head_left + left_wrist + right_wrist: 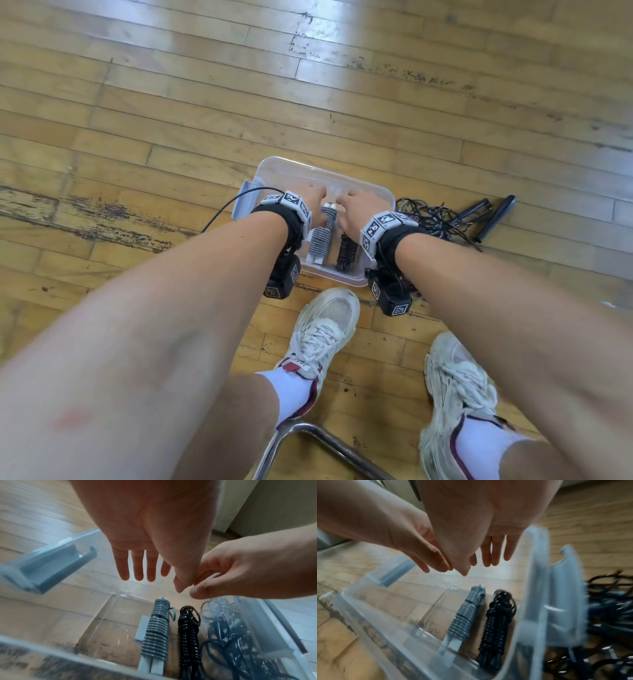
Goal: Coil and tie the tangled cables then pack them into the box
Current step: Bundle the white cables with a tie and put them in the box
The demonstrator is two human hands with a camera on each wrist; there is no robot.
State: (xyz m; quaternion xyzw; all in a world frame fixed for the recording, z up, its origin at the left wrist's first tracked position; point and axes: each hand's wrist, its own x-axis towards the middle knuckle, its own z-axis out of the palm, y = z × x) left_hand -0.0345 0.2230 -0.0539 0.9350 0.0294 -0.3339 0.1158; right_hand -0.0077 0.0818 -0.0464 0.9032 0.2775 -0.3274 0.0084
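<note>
A clear plastic box (pixel 383 190) stands on the wooden floor. Inside lie a grey-white coiled cable (pixel 321 236) (pixel 156 632) (pixel 462 618) and, to its right, a black coiled cable (pixel 346 249) (pixel 188 631) (pixel 498 619). My left hand (pixel 313 198) (pixel 142 566) hovers over the box with straight fingers and holds nothing. Close beside it, my right hand (pixel 356 205) (pixel 489 555) is also empty, its fingers relaxed. A tangle of black cables (pixel 431 219) (pixel 607 608) lies on the floor against the box's right side.
Two black handles (pixel 493 216) lie right of the tangle. A thin black cable (pixel 233 209) runs past the box's blue-grey side latch (pixel 245 202) (pixel 51 566). My shoes (pixel 325 329) and a chrome chair leg (pixel 308 431) are just in front of the box.
</note>
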